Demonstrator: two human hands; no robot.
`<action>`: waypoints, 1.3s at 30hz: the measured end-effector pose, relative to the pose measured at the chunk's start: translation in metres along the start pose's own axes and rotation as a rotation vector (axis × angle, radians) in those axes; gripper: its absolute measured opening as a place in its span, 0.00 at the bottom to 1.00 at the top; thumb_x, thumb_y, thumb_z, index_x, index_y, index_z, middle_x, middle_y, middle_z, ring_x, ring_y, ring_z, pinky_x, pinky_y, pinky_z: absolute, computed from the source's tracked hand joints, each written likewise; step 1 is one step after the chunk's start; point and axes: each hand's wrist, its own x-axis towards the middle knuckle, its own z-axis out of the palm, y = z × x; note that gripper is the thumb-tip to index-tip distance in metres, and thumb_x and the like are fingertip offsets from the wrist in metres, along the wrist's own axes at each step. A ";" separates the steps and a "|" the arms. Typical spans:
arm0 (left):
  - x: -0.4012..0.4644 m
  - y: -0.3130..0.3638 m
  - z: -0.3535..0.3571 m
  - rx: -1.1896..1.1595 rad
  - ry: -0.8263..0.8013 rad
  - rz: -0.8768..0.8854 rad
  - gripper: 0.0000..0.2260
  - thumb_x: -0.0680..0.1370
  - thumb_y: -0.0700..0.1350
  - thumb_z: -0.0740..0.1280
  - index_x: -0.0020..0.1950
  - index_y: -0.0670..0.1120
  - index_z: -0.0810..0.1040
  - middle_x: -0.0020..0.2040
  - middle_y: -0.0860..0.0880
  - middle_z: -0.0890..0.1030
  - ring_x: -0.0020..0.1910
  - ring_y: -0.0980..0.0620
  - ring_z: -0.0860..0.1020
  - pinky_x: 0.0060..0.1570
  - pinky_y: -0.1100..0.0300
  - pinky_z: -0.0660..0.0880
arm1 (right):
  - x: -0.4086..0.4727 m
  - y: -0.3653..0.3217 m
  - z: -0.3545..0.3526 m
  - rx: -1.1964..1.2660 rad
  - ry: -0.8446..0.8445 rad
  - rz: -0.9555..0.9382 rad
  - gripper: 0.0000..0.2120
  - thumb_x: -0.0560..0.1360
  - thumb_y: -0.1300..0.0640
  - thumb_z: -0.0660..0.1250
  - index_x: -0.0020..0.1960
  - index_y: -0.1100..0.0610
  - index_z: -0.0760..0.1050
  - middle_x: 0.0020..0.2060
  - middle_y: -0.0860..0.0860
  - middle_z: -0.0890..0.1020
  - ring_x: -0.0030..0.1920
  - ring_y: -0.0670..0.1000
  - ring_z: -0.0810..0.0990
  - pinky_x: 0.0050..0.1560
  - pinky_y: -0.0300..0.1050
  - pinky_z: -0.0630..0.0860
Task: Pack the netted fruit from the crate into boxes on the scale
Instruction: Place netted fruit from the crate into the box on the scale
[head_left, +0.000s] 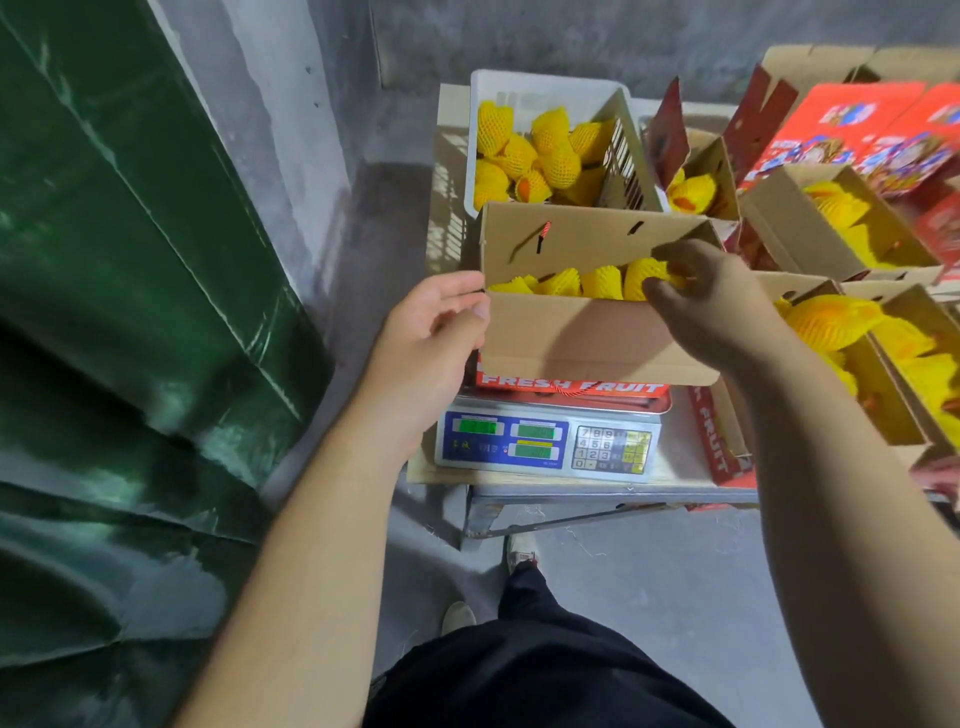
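A cardboard box (576, 338) marked FRESH FRUIT stands on the scale (545, 441), its flaps up. Several fruits in yellow foam netting (602, 283) lie in a row inside it. My left hand (436, 332) grips the box's left corner, thumb on the near flap's edge. My right hand (711, 296) reaches into the right end of the box, its fingers curled round a netted fruit there. Behind the box, a white plastic crate (550, 88) holds several more netted fruits (530, 156).
To the right stand several open cardboard boxes (810, 228) with netted fruit and red printed boxes (852, 130). The scale sits on a low metal stand (597, 499). A green tarp (130, 286) and a concrete wall fill the left. My shoes show on the floor below.
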 end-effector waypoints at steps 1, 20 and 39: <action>0.002 0.000 0.001 0.004 0.000 0.003 0.13 0.84 0.44 0.66 0.68 0.56 0.79 0.57 0.61 0.85 0.52 0.63 0.84 0.44 0.73 0.76 | -0.001 -0.002 0.003 0.012 0.003 -0.014 0.19 0.80 0.53 0.67 0.70 0.54 0.77 0.66 0.56 0.81 0.66 0.58 0.79 0.68 0.55 0.74; 0.237 0.039 0.059 0.377 -0.173 0.206 0.11 0.84 0.44 0.67 0.64 0.53 0.82 0.57 0.59 0.83 0.54 0.68 0.80 0.49 0.77 0.73 | 0.169 -0.015 -0.001 0.121 -0.150 -0.250 0.19 0.81 0.52 0.68 0.71 0.52 0.75 0.65 0.49 0.82 0.64 0.50 0.80 0.64 0.45 0.75; 0.598 -0.098 0.134 1.374 -0.105 -0.099 0.51 0.78 0.63 0.71 0.84 0.56 0.34 0.85 0.45 0.42 0.84 0.38 0.48 0.79 0.40 0.58 | 0.570 0.083 0.200 -0.423 -0.363 -0.181 0.55 0.70 0.29 0.67 0.82 0.40 0.35 0.83 0.50 0.35 0.82 0.66 0.41 0.76 0.68 0.53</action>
